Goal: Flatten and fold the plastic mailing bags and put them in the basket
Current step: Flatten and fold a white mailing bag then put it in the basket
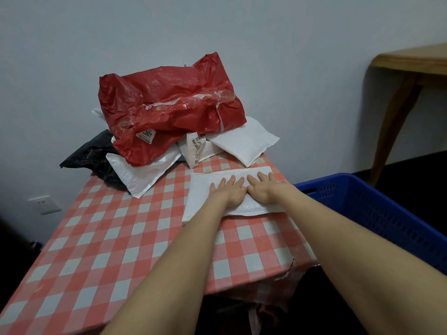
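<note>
Blue basket cut off right; label small print unreadable.

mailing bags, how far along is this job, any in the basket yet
Done: nothing that shows; the basket's inside is out of view. In hand: the left hand and right hand press flat on one white bag on the table. Left: behind it, a red bag lies on other white bags, a black bag beside them, all still crumpled.
</note>
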### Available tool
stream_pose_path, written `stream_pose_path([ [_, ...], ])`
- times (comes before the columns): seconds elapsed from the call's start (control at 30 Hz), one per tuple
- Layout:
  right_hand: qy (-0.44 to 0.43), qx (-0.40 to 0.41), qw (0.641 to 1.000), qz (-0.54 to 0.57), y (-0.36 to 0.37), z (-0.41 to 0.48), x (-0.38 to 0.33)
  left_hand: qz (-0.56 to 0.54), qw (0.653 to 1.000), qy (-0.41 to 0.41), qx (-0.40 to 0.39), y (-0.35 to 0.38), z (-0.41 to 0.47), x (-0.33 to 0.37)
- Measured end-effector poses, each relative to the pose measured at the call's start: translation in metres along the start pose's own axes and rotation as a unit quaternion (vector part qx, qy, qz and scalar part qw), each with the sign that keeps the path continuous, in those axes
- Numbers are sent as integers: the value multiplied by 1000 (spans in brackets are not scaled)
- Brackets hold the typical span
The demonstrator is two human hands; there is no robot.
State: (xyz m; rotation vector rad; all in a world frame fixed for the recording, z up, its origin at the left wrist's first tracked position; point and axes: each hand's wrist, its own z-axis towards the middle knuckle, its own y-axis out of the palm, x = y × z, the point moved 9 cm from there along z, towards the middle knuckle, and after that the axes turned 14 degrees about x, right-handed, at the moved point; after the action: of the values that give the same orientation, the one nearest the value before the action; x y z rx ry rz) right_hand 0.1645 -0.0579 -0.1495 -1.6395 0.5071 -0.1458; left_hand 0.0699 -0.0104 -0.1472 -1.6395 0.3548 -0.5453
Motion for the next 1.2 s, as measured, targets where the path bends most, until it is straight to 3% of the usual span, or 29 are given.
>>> stream_pose_path([
  [0.33,13,-5,1000,-24,-2,2,1,-54,998,30,13,-7,-1,0],
  [0.53,-49,87,995,-31,-27,2,-39,-40,991,10,130,-38,-10,-30],
  [0.67,-76,80,993,-38,-19,3,-63,-17,992,-21,123,-39,-16,-51],
  [0.87,-74,35,995,-54,2,6,-73,7,999,-43,33,-15,-24,-65],
  [1.2,-61,12,996,-70,9,12,-73,25,998,-52,2,-9,-25,-69],
])
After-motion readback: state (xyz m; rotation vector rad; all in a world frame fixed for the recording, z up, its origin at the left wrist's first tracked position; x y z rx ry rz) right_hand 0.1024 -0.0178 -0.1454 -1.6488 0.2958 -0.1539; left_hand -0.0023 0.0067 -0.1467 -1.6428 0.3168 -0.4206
